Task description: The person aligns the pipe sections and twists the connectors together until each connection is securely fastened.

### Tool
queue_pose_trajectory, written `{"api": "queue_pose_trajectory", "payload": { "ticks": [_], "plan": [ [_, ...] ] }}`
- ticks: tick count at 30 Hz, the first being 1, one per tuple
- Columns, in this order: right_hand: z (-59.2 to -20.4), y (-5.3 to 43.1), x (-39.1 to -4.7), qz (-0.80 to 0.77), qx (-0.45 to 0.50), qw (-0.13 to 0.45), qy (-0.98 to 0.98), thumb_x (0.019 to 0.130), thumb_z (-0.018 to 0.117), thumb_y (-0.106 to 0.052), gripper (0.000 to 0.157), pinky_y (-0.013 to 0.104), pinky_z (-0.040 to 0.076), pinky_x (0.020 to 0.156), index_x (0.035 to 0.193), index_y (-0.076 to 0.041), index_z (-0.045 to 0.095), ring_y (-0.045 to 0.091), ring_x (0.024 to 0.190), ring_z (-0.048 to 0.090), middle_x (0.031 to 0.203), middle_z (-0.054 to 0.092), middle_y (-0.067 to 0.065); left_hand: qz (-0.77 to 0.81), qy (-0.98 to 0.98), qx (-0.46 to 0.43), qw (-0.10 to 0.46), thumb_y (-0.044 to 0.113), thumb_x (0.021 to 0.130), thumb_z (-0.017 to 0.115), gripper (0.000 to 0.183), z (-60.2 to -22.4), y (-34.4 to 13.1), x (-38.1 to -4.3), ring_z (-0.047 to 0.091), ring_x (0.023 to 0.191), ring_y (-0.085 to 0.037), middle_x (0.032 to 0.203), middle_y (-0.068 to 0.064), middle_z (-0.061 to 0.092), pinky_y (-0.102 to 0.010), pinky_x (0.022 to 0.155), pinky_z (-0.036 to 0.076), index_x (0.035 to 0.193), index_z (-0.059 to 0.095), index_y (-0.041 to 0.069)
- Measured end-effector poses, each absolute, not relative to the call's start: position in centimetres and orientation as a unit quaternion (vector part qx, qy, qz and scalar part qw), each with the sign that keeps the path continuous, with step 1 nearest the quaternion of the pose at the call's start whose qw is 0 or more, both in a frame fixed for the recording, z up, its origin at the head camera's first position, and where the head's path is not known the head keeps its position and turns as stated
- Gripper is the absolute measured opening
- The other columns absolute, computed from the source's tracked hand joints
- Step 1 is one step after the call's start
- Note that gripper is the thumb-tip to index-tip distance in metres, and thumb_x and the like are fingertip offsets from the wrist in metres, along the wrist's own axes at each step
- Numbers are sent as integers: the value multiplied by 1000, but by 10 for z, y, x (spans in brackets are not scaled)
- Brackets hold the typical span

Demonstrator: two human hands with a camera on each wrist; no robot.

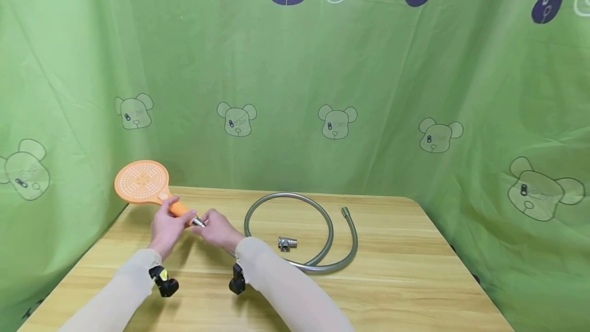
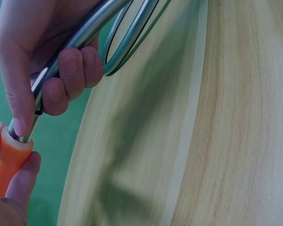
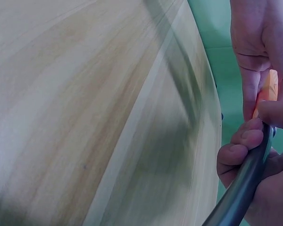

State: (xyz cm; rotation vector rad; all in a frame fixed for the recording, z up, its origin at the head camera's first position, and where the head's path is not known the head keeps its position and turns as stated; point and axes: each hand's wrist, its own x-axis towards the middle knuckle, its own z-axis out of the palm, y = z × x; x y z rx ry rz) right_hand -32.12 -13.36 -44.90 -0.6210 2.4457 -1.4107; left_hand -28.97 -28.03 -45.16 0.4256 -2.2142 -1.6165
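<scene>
An orange shower head (image 1: 142, 182) with a round, perforated face is raised over the table's left side. My left hand (image 1: 166, 224) grips its handle (image 2: 8, 157) near the lower end. Curled around one end of a grey metallic shower hose (image 1: 354, 240) are the fingers of my right hand (image 1: 217, 229). In the left wrist view, the hose end sits right at the handle's opening, with the right thumb over the joint. The right wrist view shows the dark hose (image 3: 240, 188) running through the right palm, below the left hand (image 3: 262, 33).
On the wooden table (image 1: 392, 291), the rest of the hose lies in a loop, its free end fitting (image 1: 345, 212) pointing toward the back. A small chrome T-shaped connector (image 1: 287, 243) lies inside the loop. Green printed curtain (image 1: 286, 65) surrounds the back and sides.
</scene>
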Motion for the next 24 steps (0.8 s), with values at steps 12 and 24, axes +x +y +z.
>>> {"api": "queue_pose_trajectory", "payload": {
  "ticks": [12, 24],
  "plan": [
    [-448, -135, -320, -470, -216, 108, 849, 97, 67, -32, 25, 23, 39, 50, 90, -8, 63, 11, 58, 49, 68, 59, -1, -574, -783, 152, 182, 20, 90, 78, 77, -452, -280, -290, 58, 87, -12, 114, -17, 55, -16, 71, 58, 154, 37, 8],
    [-446, -136, -321, -468, -210, 101, 852, 94, 71, -24, 22, 21, 38, 46, 85, -12, 55, 9, 56, 48, 70, 60, -1, -574, -786, 153, 172, 20, 90, 77, 78, -448, -280, -287, 60, 92, -16, 120, -20, 55, -15, 72, 57, 155, 35, 9]
  ]
}}
